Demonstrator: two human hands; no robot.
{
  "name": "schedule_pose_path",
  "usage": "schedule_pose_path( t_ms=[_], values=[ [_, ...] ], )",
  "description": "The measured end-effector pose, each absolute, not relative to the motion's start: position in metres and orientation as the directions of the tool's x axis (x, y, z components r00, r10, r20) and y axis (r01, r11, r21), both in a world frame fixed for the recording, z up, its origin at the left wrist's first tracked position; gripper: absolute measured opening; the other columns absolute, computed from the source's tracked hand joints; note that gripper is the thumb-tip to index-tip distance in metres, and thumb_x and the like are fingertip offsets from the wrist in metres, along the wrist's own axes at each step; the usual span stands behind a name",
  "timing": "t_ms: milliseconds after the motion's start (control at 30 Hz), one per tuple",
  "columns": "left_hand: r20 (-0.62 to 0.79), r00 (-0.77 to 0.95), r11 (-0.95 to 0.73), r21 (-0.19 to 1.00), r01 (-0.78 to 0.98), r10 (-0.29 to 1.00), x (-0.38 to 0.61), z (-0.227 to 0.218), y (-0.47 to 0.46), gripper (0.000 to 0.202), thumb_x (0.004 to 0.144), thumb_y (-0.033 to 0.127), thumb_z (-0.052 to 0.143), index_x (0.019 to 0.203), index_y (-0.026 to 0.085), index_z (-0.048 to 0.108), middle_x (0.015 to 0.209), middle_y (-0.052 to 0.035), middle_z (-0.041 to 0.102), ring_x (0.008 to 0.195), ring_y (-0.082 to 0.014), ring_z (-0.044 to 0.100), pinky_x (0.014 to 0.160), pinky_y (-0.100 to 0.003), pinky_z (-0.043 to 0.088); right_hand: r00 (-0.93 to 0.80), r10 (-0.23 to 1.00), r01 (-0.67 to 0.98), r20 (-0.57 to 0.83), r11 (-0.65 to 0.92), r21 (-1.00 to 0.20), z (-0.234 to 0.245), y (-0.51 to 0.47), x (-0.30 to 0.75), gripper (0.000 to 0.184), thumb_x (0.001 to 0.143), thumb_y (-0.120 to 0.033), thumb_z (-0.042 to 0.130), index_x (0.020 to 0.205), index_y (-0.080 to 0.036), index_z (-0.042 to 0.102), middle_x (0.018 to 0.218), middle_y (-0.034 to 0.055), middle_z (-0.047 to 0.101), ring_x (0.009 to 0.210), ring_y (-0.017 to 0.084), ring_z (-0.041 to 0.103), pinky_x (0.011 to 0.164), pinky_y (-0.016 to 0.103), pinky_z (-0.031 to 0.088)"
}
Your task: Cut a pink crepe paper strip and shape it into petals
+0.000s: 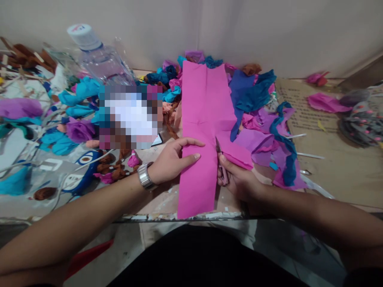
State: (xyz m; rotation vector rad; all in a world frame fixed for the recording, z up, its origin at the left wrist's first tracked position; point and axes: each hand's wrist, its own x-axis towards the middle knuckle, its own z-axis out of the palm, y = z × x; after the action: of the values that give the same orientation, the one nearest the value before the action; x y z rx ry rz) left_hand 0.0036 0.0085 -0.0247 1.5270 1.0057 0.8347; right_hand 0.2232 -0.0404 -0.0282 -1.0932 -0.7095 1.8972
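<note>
A long strip of pink crepe paper (203,103) lies lengthwise on the table, running from the back wall to the front edge. My left hand (173,159) rests flat on the paper's left side with fingers stretched out, a metal watch (145,175) on the wrist. My right hand (236,179) is closed around small pink-handled scissors (220,159), whose blades point away from me and sit in a cut along the paper's right part. A narrower pink piece (236,153) splays off to the right of the blades.
Crumpled blue, purple and pink paper scraps (263,119) and paper flowers (79,129) crowd the table's back and left. A plastic water bottle (98,56) stands at the back left. Brown cardboard (329,159) covers the right side. The table edge (179,217) runs just before my lap.
</note>
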Motion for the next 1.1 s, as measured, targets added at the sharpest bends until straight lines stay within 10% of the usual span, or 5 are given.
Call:
schedule_pose_path(
  t_ms=[533,1100],
  values=[
    [0.022,0.404,-0.068,0.993,0.100,0.914,0.002,-0.029,0.011,0.031,0.090,0.033,0.076,0.118,0.019,0.072,0.120,-0.0081,0.072,0.109,-0.0205,0.067,0.098,-0.034,0.053,-0.301,0.865,-0.356,-0.401,-0.493,-0.794,-0.027,-0.041,0.223,0.046,0.081,-0.056,0.084,0.071,-0.023,0.054,0.054,-0.0053,0.047,0.052,0.011,0.041,0.053,0.026,0.036],
    [-0.038,0.403,0.013,0.998,0.065,0.914,0.006,-0.026,0.008,0.033,0.085,0.032,0.078,0.115,0.019,0.071,0.109,-0.0071,0.071,0.090,-0.0171,0.066,0.074,-0.028,0.057,-0.325,0.854,-0.365,-0.408,-0.511,-0.779,-0.028,-0.040,0.224,0.045,0.081,-0.058,0.083,0.074,-0.022,0.057,0.059,-0.0051,0.050,0.053,0.011,0.040,0.054,0.026,0.036]
  ],
)
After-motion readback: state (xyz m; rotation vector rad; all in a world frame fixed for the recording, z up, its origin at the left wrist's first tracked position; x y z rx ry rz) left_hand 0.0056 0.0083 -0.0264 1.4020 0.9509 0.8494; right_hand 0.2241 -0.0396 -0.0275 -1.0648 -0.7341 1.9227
